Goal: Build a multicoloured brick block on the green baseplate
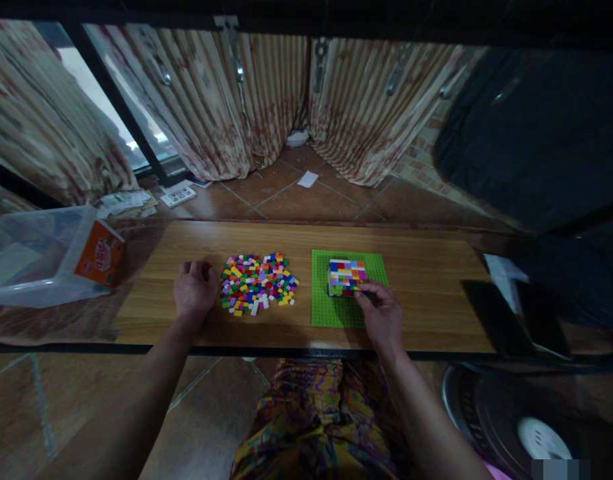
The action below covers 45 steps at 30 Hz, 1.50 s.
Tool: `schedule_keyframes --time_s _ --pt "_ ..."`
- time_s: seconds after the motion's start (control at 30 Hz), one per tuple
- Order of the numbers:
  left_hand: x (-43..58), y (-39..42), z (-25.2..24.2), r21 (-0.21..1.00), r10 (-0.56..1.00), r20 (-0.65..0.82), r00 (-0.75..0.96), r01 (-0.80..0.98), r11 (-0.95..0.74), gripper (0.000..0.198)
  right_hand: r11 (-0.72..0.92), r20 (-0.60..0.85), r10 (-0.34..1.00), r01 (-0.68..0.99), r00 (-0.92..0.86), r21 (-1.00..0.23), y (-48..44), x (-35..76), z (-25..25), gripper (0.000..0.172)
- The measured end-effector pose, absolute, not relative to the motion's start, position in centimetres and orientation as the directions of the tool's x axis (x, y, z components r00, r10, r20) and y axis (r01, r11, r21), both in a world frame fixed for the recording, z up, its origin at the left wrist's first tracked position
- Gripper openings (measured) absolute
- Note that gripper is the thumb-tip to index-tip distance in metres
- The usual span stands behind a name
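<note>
Striped, pleated fabric curtains (271, 100) with reddish floral patches hang at the far side, above brown floor tiles (281, 183) set in a diagonal grid. At left, a translucent plastic bin (46, 230) bears a glossy orange label (100, 253) with pale characters too blurred to read. Just right of it on the far floor lies a white printed booklet (178, 195), its dark lettering illegible. On the smooth, wood-grained tabletop (426, 267), the left hand (195, 288) rests with fingers loosely curled; whether it encloses anything cannot be told. Just right of it spreads a loose heap of small, multicoloured plastic bricks (259, 283). Farther right, a square, studded green baseplate (322, 313) carries a compact rectangular block of mixed-colour bricks (343, 270). The right hand (382, 310) brings thumb and fingertips together at the block's near right corner; any piece between them is hidden. Dark, flat rectangular slabs (491, 317) lie at far right.
</note>
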<state>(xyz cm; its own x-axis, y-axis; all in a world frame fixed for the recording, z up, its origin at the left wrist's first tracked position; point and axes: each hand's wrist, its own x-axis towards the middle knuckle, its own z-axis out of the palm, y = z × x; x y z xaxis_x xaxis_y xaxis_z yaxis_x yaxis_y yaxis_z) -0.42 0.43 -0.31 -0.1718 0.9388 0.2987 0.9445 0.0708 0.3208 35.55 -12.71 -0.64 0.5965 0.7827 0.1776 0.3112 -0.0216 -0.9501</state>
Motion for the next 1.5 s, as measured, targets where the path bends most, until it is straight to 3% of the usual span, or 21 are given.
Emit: schedule_keyframes --time_s 0.47,0.6,0.73,0.87,1.0,1.23,1.5 --pt "-0.3 0.3 -0.2 0.34 0.937 0.302 -0.175 0.938 0.066 0.027 0.022 0.174 0.746 0.237 0.643 -0.971 -13.3 35.5 -1.2 0.023" --pt "-0.3 0.4 -0.4 0.327 0.938 0.298 -0.175 0.942 0.072 0.028 0.025 0.275 0.699 0.362 0.66 -0.932 -14.5 34.9 0.0 0.022" --pt "-0.4 0.4 -0.6 0.316 0.938 0.302 -0.169 0.946 0.069 0.029 0.051 0.36 0.761 0.503 0.54 -0.863 -15.2 32.4 1.7 0.019" --pt "-0.4 0.4 -0.6 0.326 0.941 0.289 -0.173 0.943 0.073 0.028 0.117 0.31 0.915 0.567 0.257 -0.816 -15.0 29.0 2.1 0.018" --pt "-0.3 0.3 -0.5 0.327 0.942 0.285 -0.178 0.942 0.079 0.027 0.16 0.29 0.953 0.666 0.088 -0.729 -13.9 26.6 1.3 0.021" --pt "-0.3 0.3 -0.5 0.316 0.943 0.291 -0.163 0.946 0.066 0.027 0.105 0.272 0.961 0.838 0.053 -0.536 -11.9 25.1 0.4 0.025" --pt "-0.3 0.3 -0.6 0.319 0.939 0.301 -0.169 0.945 0.067 0.028 0.094 0.325 0.942 0.87 0.079 -0.484 -11.6 24.4 -0.5 0.024"
